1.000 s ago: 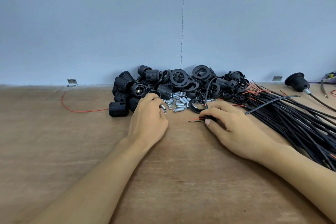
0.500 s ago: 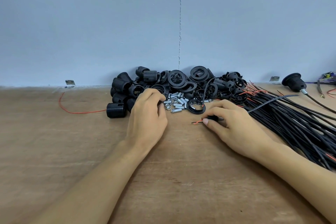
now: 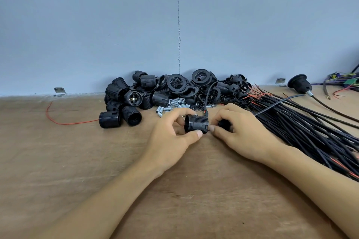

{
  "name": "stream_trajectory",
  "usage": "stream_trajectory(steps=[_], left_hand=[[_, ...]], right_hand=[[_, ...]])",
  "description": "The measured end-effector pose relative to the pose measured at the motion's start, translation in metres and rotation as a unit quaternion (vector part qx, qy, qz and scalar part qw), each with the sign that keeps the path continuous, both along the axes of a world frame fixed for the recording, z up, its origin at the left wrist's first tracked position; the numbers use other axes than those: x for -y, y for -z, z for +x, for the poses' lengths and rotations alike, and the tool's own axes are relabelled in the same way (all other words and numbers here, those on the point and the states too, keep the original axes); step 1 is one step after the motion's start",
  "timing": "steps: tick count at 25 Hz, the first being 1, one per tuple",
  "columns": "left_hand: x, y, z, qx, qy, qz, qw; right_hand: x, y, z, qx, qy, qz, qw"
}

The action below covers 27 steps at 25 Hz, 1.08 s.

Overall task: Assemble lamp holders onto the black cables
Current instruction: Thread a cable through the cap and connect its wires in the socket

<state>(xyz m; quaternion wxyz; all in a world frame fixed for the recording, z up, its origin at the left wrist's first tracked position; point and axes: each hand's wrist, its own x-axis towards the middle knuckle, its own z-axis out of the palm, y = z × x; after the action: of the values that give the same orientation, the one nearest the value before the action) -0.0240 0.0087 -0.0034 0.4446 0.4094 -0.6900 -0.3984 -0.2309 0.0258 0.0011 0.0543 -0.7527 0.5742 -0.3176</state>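
Fingers of left hand curl round lamp holder.

The brown table bears heaped black lamp holders, metal tubes, black cables and a red wire.

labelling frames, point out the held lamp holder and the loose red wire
held lamp holder (image 3: pixel 196 124), head view, threaded side wall
loose red wire (image 3: pixel 66 123), head view, low stretch on the table
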Motion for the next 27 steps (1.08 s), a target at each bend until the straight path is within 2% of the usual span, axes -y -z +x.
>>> stream_trajectory(steps=[6,12,19,22,24,27], left_hand=[[0.002,0.001,0.002,-0.013,-0.037,0.035,0.999],[0.004,0.0,0.008,0.043,-0.015,-0.048,0.998],[0.006,0.004,0.006,0.073,-0.019,-0.078,0.994],[0.004,0.005,0.006,0.122,-0.05,-0.135,0.982],[0.004,0.004,0.006,0.171,-0.051,-0.19,0.966],[0.005,0.003,0.006,0.227,-0.035,-0.2,0.952]], right_hand=[[0.0,-0.002,0.002,0.019,0.0,-0.02,1.0],[-0.002,-0.006,0.001,0.005,-0.036,0.028,0.999],[-0.002,-0.006,-0.001,-0.017,-0.052,0.044,0.998],[-0.004,-0.007,0.003,0.022,-0.05,0.026,0.998],[-0.006,-0.009,0.005,0.083,-0.044,0.017,0.995],[-0.009,-0.012,0.008,0.122,-0.051,0.025,0.991]])
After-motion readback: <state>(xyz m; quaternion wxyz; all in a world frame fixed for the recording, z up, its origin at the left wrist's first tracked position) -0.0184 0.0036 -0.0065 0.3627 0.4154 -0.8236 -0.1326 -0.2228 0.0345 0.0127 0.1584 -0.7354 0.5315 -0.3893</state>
